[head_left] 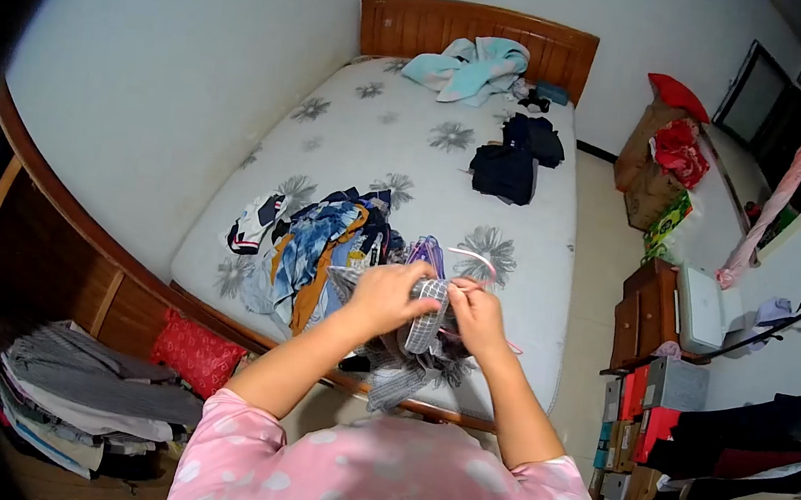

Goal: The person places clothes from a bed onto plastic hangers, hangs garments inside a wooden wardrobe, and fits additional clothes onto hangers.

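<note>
Cloth [427,319] lengthwise toward pink shirt [394,464]

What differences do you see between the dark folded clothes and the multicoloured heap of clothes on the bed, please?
The dark folded clothes lie in compact, fairly flat blocks, while the multicoloured heap of clothes is loose and rumpled. The dark folded clothes look nearly uniform; the multicoloured heap mixes blue, mustard and dark pieces. Both rest on the bed.
</note>
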The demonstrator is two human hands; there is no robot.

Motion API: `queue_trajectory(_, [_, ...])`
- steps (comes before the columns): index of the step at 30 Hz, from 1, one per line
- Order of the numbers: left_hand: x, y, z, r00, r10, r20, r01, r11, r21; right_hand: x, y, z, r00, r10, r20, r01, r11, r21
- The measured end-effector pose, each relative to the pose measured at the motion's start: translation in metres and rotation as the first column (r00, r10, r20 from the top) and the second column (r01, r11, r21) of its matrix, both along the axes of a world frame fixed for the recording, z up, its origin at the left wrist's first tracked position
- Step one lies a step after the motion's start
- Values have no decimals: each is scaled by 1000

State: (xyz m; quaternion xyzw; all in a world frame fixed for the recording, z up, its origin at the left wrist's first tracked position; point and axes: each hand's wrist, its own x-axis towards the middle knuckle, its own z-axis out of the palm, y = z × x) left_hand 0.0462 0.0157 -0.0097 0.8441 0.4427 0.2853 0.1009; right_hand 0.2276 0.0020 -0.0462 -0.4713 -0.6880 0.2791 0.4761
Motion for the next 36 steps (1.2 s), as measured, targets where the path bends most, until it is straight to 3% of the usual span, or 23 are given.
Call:
queue_trajectory(1, [7,-1,-7,1000,2,-14,-1,1000,23,-8,0,9,995,14,97,-12,1000,-25])
queue_trajectory(2, [10,-2,-8,999,5,37,-7,999,43,-9,11,-9,991,26,129,-39,994,99])
queue_trajectory(6, [8,1,5,997,57,45,-60,996,63,-14,13,8,946,140,-294,-167,984,-68])
queue_trajectory(9, [-11,15,0,979,123,164,-139,986,91,3,15,18,978,128,-166,-139,989,-52])
queue_trajectory(11, [-25,18,6,944,226,238,-241,970,33,31,23,0,968,11,-250,-11,1000,4])
queue_trajectory(14, [-45,21,12,886,340,315,-363,932,14,67,26,-29,882,-295,-368,281,955,-93])
queue_trajectory(17, [-54,25,14,819,374,434,-426,905,23,76,33,-97,810,-356,-465,289,934,-211])
queue_trajectory(20, [-58,30,12,789,371,489,-411,911,-27,39,20,-127,840,-208,-501,29,940,-341])
queue_trajectory(21, [-57,28,15,788,368,495,-406,913,-32,24,16,-136,827,-48,-561,-89,972,-215])
queue_trajectory(22, [-55,26,17,786,364,500,-400,916,-37,15,12,-117,943,86,-321,-89,996,5])
queue_trajectory(24, [-53,23,19,788,346,509,-373,926,-53,-4,18,-118,942,173,-286,-180,984,3])
queue_trajectory(26, [-52,19,23,794,325,514,-336,939,-74,-13,24,-115,895,233,-380,-293,950,-110])
queue_trajectory(29, [-53,12,25,801,302,517,-297,950,-94,-17,33,-102,779,267,-567,-510,795,-327])
queue_trajectory(32, [-60,10,22,783,314,537,-321,943,-83,-12,40,-103,764,394,-510,-618,672,-407])
queue_trajectory(36, [-78,6,19,725,352,592,-349,929,-126,-1,25,-85,643,318,-696,-709,591,-385])
